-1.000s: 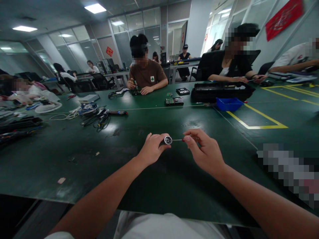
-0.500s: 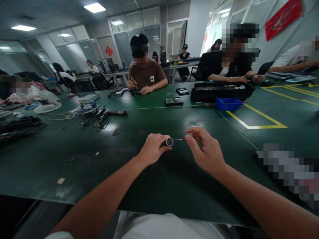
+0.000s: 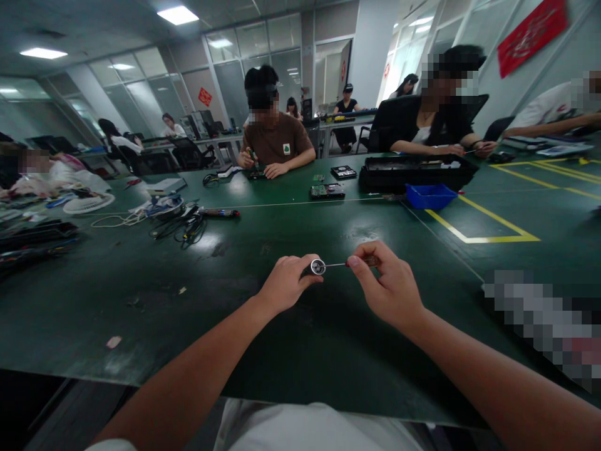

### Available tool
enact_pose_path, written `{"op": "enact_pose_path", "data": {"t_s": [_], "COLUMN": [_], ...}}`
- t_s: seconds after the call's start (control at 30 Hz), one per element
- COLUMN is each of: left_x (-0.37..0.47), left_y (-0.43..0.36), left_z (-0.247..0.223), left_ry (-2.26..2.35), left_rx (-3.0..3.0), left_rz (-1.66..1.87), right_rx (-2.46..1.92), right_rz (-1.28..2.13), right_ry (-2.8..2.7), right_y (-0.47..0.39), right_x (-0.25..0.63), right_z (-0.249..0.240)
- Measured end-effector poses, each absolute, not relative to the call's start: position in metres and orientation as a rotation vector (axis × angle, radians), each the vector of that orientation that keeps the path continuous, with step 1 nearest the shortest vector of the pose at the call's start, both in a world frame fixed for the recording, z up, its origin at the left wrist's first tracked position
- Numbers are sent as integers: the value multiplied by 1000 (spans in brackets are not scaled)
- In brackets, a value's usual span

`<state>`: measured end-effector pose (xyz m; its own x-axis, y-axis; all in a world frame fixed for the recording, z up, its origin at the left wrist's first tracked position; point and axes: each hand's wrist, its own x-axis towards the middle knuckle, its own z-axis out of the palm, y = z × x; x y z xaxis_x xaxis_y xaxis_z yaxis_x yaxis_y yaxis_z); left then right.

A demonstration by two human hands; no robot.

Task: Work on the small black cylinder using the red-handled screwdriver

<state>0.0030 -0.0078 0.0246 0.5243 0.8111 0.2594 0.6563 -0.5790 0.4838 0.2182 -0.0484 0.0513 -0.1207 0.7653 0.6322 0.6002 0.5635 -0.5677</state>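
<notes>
Above the green table (image 3: pixel 225 332), my left hand (image 3: pixel 288 283) is wrapped round a dark cylinder (image 3: pixel 318 267) whose round, pale-rimmed end faces the camera. My right hand (image 3: pixel 387 282) grips the reddish-brown handle of a screwdriver (image 3: pixel 336 264) between thumb and fingers. The thin metal shaft points left, and its tip reaches the rim of the cylinder's open end. Whether the tip is inside the cylinder is too small to tell.
A blue tray (image 3: pixel 429 196) stands in front of a long black casing (image 3: pixel 417 172). Hard drives (image 3: pixel 327 191) lie mid-table. Tangled cables (image 3: pixel 190 225) are at left. Across the table a person (image 3: pixel 277 141) handles small parts. A blurred-out object (image 3: pixel 539 313) lies at right.
The fingers of my right hand have closed more round the screwdriver handle, which now shows more. The cylinder's end has tilted slightly. My left hand has barely moved.
</notes>
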Motion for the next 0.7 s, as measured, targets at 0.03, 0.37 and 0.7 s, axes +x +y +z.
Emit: {"op": "enact_pose_path", "data": {"t_s": [0.03,0.37,0.7], "left_x": [3,2,0], "left_y": [-8,-11,-9], "left_z": [25,31,26], "left_ry": [1210,1173,1254], "left_rx": [2444,2392,2405], "left_rz": [664,673,687], "right_rx": [-1123,-1109,-1067], "right_rz": [210,212,232], "right_ry": [-1814,-1821,-1828], "right_y": [-48,-50,-49], "right_x": [218,219,219], "right_z": [51,53,51]}}
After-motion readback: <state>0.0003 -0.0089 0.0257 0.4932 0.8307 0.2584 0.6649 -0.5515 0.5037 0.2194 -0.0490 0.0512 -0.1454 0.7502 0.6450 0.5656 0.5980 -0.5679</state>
